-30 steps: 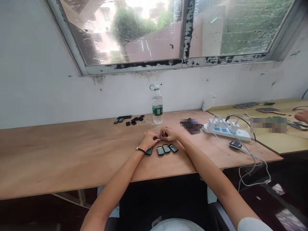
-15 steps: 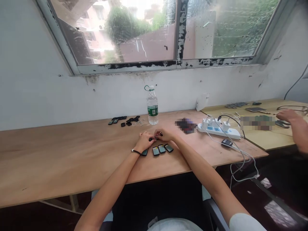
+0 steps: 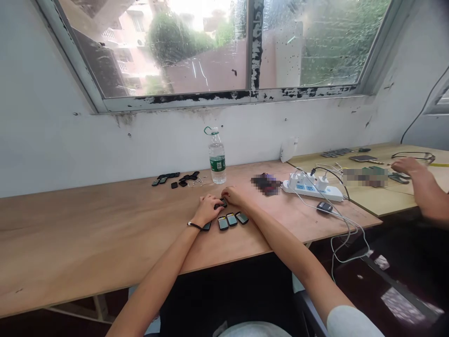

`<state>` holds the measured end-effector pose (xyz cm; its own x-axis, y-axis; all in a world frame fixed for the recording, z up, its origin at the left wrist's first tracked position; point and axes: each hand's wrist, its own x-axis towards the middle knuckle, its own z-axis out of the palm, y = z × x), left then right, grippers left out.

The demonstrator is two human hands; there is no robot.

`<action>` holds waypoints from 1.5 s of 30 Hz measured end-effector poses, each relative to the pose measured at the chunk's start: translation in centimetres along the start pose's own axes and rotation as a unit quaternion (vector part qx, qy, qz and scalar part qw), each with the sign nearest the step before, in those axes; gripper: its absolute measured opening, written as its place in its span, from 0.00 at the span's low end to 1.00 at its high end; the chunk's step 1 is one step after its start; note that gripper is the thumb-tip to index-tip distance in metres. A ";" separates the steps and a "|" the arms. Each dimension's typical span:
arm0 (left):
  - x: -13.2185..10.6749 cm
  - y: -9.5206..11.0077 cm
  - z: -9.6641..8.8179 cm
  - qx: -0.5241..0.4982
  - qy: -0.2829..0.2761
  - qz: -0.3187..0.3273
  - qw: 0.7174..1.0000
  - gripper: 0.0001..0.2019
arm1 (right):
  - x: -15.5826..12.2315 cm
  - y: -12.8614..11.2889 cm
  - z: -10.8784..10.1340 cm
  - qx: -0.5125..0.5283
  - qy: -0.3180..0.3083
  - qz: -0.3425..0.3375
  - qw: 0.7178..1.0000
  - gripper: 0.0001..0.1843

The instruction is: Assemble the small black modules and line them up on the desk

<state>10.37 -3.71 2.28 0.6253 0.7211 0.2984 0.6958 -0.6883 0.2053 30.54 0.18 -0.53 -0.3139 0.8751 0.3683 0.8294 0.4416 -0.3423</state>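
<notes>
On the wooden table, my left hand [image 3: 207, 208] grips a small black device with a grey screen [image 3: 222, 202], its thumb and fingers at the left side. My right hand [image 3: 231, 194] is closed at the device's upper right, fingers curled together; what is in its fingertips is too small to make out. Nearer to me three similar screen devices [image 3: 231, 219] lie face up in a row. Another device [image 3: 206, 226] is partly hidden beneath my left wrist, which wears a dark band.
Behind my hands are a water bottle [image 3: 218, 161], black casings [image 3: 188, 178] and small pale pieces [image 3: 198, 181]. To the right lie a blurred-out item [image 3: 266, 183], a white power strip [image 3: 312, 188] with cables and a black adapter [image 3: 324, 207]. Another person's hand [image 3: 407, 166] rests farther right.
The view has shifted slightly to the right. The held device's screen now shows between my hands. My right hand's fingers have moved to its upper edge.
</notes>
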 end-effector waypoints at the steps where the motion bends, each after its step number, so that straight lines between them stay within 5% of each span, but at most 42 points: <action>1: 0.0 0.0 0.0 -0.001 0.001 -0.001 1.000 0.09 | 0.1 0.0 0.2 -0.002 -0.004 -0.003 1.000 0.14; 6: 0.0 0.1 0.0 -0.007 0.005 -0.004 1.000 0.08 | 0.4 -0.1 0.4 0.061 0.001 -0.002 0.998 0.18; 11: 0.2 -0.3 -0.2 -0.038 0.036 -0.021 0.998 0.09 | -0.7 2.2 -1.9 0.142 0.060 0.041 0.987 0.22; 19: 2.0 0.7 -0.2 -0.107 0.034 -0.003 0.994 0.10 | -4.2 6.6 -3.4 0.250 -0.074 -0.038 0.965 0.19; 27: 3.4 4.1 1.4 -0.017 -0.024 -0.026 0.999 0.17 | -4.7 5.8 -3.9 0.233 -0.092 -0.045 0.967 0.12; 45: 2.5 4.1 1.5 -0.042 -0.010 -0.044 0.998 0.09 | -4.2 4.8 -3.3 0.212 -0.115 -0.063 0.968 0.13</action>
<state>15.33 -4.66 2.43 0.5709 0.7796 0.2575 0.7166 -0.6262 0.3073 37.36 -2.06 -0.86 -0.5355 0.8084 0.2444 0.5286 0.5466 -0.6495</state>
